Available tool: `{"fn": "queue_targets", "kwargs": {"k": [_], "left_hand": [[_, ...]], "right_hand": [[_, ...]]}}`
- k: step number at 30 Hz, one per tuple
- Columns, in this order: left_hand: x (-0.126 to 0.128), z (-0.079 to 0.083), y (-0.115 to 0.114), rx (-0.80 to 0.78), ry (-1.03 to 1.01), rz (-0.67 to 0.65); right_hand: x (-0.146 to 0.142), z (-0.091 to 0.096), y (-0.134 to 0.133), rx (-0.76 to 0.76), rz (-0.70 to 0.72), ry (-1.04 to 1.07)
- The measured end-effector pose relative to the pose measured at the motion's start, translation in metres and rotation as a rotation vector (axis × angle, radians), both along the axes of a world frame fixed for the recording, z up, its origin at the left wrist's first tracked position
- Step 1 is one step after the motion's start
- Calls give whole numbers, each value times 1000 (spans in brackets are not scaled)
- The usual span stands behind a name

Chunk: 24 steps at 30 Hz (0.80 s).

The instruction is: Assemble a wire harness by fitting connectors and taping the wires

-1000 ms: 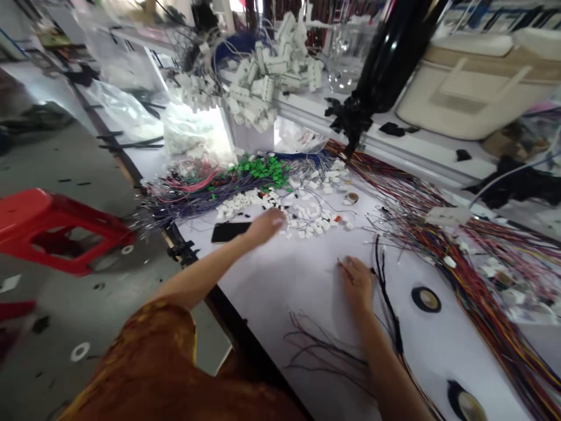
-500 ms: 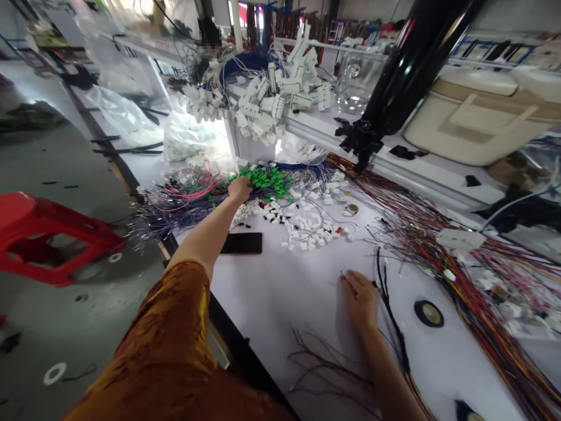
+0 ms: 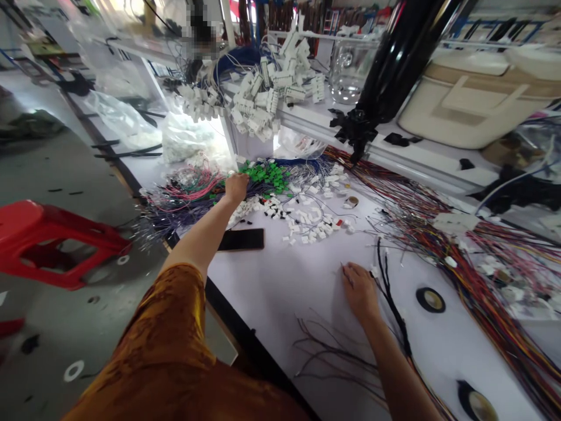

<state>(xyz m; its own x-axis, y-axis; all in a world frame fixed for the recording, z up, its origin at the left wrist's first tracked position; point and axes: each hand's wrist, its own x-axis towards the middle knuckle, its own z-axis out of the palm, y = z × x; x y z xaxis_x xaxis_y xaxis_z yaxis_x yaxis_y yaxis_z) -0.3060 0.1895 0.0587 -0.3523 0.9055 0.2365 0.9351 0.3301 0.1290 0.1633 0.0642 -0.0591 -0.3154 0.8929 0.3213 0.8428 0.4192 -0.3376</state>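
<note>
Connectors, green (image 3: 274, 175), lie heaped at my left hand (image 3: 236, 187), whose grip I cannot tell, while my right hand (image 3: 360, 289) pinches thin wires (image 3: 346, 272), black-wrapped cable (image 3: 400, 321) just right of it looking already taped, loose wires (image 3: 339, 355) nearer me apparently still unconnectored.

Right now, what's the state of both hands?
Left hand: at the green connectors, grip can't be told.
Right hand: closed on thin wire.
</note>
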Motion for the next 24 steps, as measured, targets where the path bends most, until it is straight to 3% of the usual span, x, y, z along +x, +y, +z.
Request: {"fn": "queue_targets", "kwargs": {"k": [16, 20, 24], "left_hand": [[10, 7, -2, -19, 29, 113], [14, 10, 0, -52, 34, 74], [13, 16, 4, 45, -8, 41]], "right_hand": [[-2, 4, -5, -74, -6, 6], [-3, 3, -5, -87, -12, -2], [-1, 4, -6, -107, -16, 13]]}}
